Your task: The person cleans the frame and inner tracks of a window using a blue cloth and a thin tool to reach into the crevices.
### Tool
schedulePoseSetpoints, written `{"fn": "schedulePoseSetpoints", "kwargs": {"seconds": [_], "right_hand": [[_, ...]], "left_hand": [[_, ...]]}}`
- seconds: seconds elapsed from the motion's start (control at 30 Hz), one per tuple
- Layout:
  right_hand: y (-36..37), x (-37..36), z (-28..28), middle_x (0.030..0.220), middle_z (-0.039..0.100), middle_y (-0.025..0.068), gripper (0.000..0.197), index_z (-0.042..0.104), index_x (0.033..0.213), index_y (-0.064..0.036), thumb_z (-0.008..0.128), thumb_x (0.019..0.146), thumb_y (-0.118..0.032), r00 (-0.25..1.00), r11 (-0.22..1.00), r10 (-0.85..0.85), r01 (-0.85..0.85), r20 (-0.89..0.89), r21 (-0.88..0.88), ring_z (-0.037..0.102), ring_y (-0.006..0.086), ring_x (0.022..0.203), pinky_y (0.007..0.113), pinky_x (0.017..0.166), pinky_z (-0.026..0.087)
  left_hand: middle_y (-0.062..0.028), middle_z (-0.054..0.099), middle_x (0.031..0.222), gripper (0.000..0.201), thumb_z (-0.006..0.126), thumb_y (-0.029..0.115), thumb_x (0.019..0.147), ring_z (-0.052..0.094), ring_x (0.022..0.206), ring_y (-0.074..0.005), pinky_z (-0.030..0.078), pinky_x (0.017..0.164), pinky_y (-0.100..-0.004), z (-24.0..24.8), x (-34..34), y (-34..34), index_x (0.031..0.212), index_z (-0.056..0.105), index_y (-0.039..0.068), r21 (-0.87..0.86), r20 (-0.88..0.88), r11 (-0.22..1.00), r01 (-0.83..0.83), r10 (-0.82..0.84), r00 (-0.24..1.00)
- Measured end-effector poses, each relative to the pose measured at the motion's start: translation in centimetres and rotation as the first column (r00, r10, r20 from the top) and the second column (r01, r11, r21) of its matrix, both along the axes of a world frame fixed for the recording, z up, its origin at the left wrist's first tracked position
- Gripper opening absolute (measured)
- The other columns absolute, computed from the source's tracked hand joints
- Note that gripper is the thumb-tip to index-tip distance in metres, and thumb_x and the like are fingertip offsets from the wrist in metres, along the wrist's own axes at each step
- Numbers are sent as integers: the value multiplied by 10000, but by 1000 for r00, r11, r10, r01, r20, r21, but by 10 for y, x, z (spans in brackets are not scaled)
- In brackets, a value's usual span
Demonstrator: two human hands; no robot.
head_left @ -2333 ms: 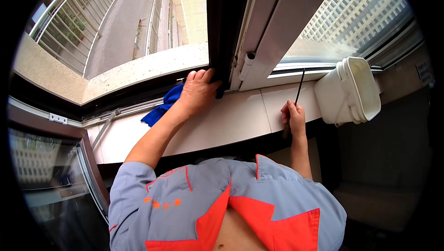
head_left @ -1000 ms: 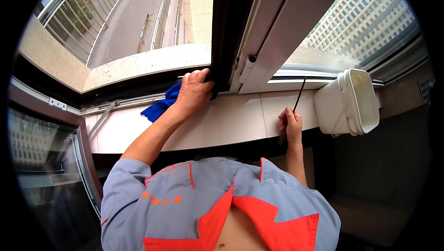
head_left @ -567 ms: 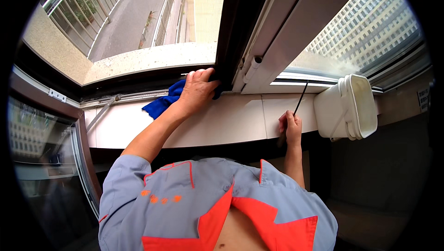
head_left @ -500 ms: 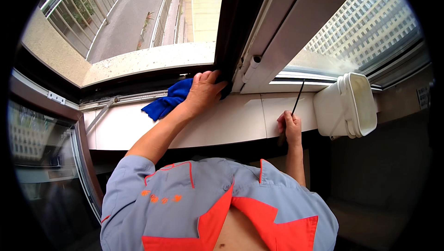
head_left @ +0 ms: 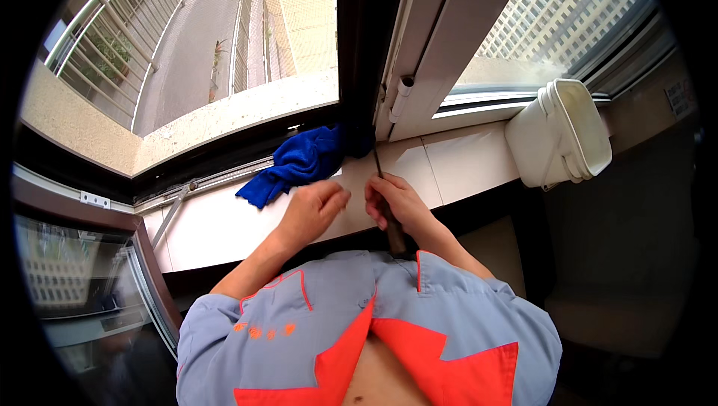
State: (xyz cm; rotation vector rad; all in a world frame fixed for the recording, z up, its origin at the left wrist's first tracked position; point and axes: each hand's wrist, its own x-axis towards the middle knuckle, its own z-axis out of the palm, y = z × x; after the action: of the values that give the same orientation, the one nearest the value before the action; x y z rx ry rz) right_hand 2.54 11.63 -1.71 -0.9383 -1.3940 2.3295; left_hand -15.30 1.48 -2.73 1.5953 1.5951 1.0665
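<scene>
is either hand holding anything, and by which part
The right hand holds a thin tool, near where its handle meets the shaft. The left hand shows nothing held; the blue cloth lies beyond it.

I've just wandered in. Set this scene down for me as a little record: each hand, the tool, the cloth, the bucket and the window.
Left hand: fingers curled, close to the cloth; whether it holds anything is hidden
Right hand: gripping the tool
Tool: thin dark rod with a thick brown handle, pointing toward the window frame
Cloth: blue, bunched along the window's lower frame
Bucket: white, on the pale sill at the right
Window sash: brown-framed, swung open at the left
</scene>
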Motion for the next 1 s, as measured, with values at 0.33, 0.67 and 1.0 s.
{"fn": "schedulePoseSetpoints", "kwargs": {"seconds": [0.33, 0.67, 1.0], "right_hand": [[-37, -105, -48, 767, 596, 80, 306, 492, 871, -80, 393, 993, -344, 859, 926, -373, 324, -350, -192, 581, 171, 626, 292, 631, 503], [-16, -63, -30, 931, 538, 125, 244, 481, 937, -49, 662, 788, -116, 926, 301, -350, 257, -144, 919, 566, 272, 772, 377, 637, 463], [13, -84, -29, 866, 506, 105, 163, 502, 841, -72, 641, 778, -129, 978, 86, -204, -22, 39, 996, 507, 302, 802, 410, 699, 429]], "left_hand": [[-72, 549, 956, 356, 531, 86, 904, 579, 741, -129, 500, 650, -253, -15, 3, -58, 1236, 415, 28, -347, 605, 938, -15, 236, 760], [-19, 537, 762, 317, 514, 69, 841, 459, 538, -62, 397, 474, -214, 28, -51, -70, 1141, 596, 13, -148, 118, 939, -309, 327, 938], [-95, 654, 872, 249, 588, 55, 835, 600, 741, -154, 484, 687, -261, 37, -19, -29, 1076, 614, -5, 15, 0, 921, -390, 390, 921]]}}
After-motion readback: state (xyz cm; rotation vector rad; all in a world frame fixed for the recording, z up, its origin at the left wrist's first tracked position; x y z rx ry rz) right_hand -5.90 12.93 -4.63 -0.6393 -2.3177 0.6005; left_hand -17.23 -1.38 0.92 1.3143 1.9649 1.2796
